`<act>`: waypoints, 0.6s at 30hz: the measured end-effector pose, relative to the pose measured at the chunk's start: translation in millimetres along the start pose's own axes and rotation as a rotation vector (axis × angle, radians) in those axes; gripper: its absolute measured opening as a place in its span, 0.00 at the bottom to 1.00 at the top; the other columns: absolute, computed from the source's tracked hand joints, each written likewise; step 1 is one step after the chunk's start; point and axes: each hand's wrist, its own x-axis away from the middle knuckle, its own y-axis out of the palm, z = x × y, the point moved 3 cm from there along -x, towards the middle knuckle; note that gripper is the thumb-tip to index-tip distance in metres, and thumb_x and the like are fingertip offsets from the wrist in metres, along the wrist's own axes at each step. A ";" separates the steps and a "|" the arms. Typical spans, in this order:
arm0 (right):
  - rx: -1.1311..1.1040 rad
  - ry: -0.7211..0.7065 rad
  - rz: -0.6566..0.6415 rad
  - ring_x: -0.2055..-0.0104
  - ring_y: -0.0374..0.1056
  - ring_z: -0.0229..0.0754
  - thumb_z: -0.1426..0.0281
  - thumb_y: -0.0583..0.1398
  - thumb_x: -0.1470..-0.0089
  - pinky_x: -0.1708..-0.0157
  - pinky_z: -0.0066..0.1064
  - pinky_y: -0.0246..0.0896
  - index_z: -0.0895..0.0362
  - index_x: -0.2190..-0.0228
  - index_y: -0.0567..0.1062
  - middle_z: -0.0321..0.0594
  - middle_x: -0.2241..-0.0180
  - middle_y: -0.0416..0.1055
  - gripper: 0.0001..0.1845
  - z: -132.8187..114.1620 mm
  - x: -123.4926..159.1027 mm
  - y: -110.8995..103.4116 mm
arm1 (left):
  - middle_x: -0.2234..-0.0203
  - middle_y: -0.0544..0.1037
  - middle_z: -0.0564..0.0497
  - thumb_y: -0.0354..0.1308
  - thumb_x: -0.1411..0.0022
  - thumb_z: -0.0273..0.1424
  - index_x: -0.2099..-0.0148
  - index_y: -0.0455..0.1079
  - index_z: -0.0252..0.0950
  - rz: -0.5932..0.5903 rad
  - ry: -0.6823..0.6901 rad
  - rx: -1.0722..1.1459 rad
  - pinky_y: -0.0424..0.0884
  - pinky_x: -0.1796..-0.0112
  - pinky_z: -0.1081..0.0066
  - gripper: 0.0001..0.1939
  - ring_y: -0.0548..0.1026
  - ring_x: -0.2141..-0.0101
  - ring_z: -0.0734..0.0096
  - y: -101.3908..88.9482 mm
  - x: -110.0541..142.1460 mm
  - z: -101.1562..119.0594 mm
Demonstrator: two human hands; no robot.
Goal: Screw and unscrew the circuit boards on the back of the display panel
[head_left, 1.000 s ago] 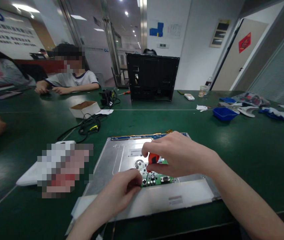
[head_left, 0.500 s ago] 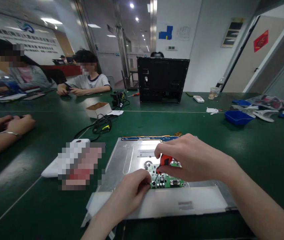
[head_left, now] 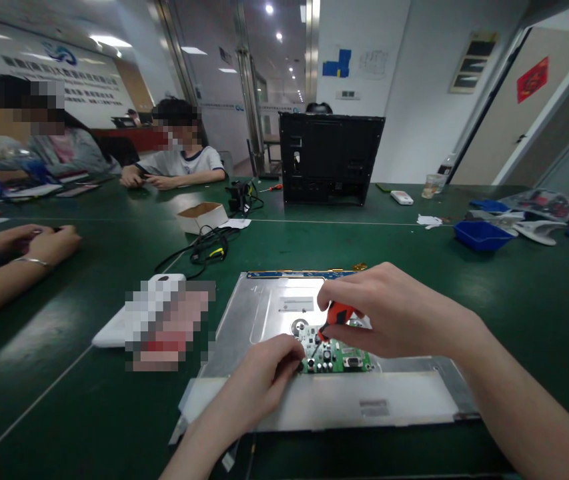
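A flat metal display panel (head_left: 244, 313) lies on the green table in front of me, with a green circuit board (head_left: 337, 360) on its middle. My right hand (head_left: 379, 313) is closed around a red and black screwdriver (head_left: 338, 313). The screwdriver slants down to the left, its thin shaft reaching toward the board's lower left corner. There my left hand (head_left: 271, 373) rests, thumb and fingers pinched together at the board's edge. Whatever those fingertips hold is hidden. A white strip (head_left: 324, 407) runs along the panel's near side.
A white device (head_left: 114, 327) lies to the left, near black cables (head_left: 209, 247) and an open small box (head_left: 201, 217). A black monitor housing (head_left: 331, 160) stands at the back. A blue tray (head_left: 481, 235) is at right. Another person's hands (head_left: 54, 247) are at far left.
The whole view has shifted slightly, so things appear a little further right. Both hands keep nearly the same place at the board, and the screwdriver stays in my right hand.
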 end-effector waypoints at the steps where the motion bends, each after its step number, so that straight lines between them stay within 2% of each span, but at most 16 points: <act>1: 0.000 -0.002 0.002 0.73 0.64 0.34 0.70 0.60 0.44 0.74 0.27 0.48 0.56 0.66 0.69 0.33 0.70 0.74 0.04 0.4 -0.3 -0.4 | 0.68 0.76 0.50 0.48 0.38 0.24 0.63 0.69 0.37 0.002 0.000 -0.002 0.65 0.66 0.72 0.08 0.73 0.67 0.67 0.5 -0.2 -0.5; 18: 0.008 -0.015 0.011 0.73 0.63 0.34 0.70 0.60 0.44 0.75 0.28 0.46 0.56 0.66 0.70 0.33 0.71 0.74 0.04 1.0 -3.3 -0.6 | 0.67 0.74 0.51 0.50 0.37 0.24 0.65 0.70 0.37 -0.043 0.061 -0.039 0.63 0.66 0.73 0.08 0.72 0.66 0.68 -0.3 0.6 -1.2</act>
